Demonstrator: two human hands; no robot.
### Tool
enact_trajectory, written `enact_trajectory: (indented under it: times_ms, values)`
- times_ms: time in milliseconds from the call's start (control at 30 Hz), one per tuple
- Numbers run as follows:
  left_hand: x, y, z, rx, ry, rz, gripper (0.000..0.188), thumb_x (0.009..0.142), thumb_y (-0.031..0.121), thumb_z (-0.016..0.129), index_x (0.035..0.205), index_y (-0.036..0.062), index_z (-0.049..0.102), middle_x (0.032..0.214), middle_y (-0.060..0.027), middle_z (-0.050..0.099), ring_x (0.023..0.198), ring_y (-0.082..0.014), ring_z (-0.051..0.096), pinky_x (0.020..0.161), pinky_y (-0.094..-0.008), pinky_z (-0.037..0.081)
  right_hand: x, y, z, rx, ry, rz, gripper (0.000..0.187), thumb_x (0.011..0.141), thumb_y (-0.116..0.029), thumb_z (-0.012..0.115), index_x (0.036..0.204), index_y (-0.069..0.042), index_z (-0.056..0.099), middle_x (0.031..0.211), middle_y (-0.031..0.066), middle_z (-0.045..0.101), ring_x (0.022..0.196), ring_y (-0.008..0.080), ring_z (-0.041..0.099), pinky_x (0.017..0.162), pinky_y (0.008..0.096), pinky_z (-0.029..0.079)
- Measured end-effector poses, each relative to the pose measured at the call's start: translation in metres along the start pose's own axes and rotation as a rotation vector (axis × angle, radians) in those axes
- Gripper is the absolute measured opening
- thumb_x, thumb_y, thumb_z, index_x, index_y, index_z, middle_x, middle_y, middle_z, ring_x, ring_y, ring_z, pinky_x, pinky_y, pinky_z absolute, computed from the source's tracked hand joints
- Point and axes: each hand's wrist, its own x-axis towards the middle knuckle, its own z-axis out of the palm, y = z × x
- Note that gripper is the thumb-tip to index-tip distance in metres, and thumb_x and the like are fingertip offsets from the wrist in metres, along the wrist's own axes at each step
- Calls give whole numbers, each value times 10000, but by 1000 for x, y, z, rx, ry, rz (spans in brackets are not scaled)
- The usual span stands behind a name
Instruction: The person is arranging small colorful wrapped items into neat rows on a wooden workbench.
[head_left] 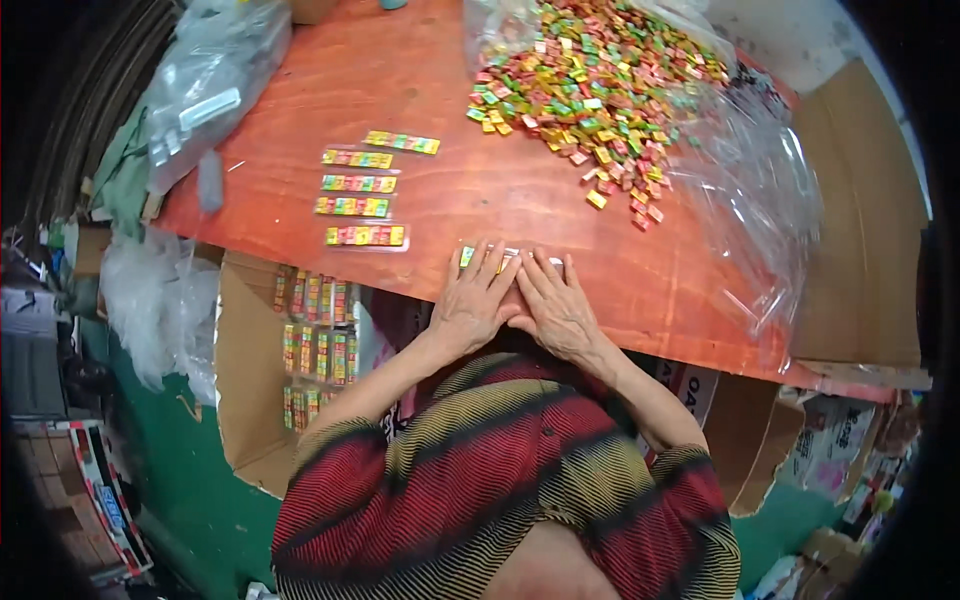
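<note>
Side by side at the table's near edge, my left hand (468, 308) and my right hand (562, 315) lie palm down with fingers stretched out. Their fingertips rest on a clear plastic pack (468, 257) holding small coloured pieces, most of it covered by the fingers. Neither hand grips it. To the left, several similar flat packs (366, 236) lie in a column, each with a row of red, yellow and green pieces. A large heap of loose small coloured pieces (600, 100) spreads over the far right of the table.
Clear plastic bags lie beside the heap (750, 190) and at the table's far left (215, 80). Below the left edge, a cardboard box (250, 400) holds several filled packs. A cardboard sheet (860, 220) stands at the right. The red table (460, 190) ends just before my body.
</note>
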Motion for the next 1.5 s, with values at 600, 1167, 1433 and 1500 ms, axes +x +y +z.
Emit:
enact_trajectory:
  times_ms: [600,1167,1433,1500]
  values:
    - [-60,-103,-33,175,334,-553,581,923,414,336,1365,45,262,1424,-187,206,1326,-363,160,1042,-541,100,113,-81,43,120,20,-386,625,810,-353,548,1276,23,364,1353,172,338,1288,316,271,1017,557,205]
    - [-50,-104,-41,174,173,-621,722,852,582,328,1329,41,327,1392,-242,219,1290,-430,184,983,-630,135,258,2,38,149,104,-67,500,878,-377,442,1241,-36,409,1350,161,358,1272,383,275,973,627,213]
    - [-47,-105,-46,173,154,-682,733,850,585,330,1339,38,312,1409,-229,195,1307,-396,173,997,-617,116,258,-1,43,269,121,-182,425,890,-308,424,1236,-62,450,1357,150,349,1282,370,258,1018,584,145]
    - [-48,-106,-50,150,159,-642,737,844,576,356,1344,38,300,1414,-228,183,1309,-401,165,1000,-617,112,243,-3,28,425,205,-86,467,867,-278,471,1284,-75,410,1379,164,310,1299,363,228,1025,580,136]
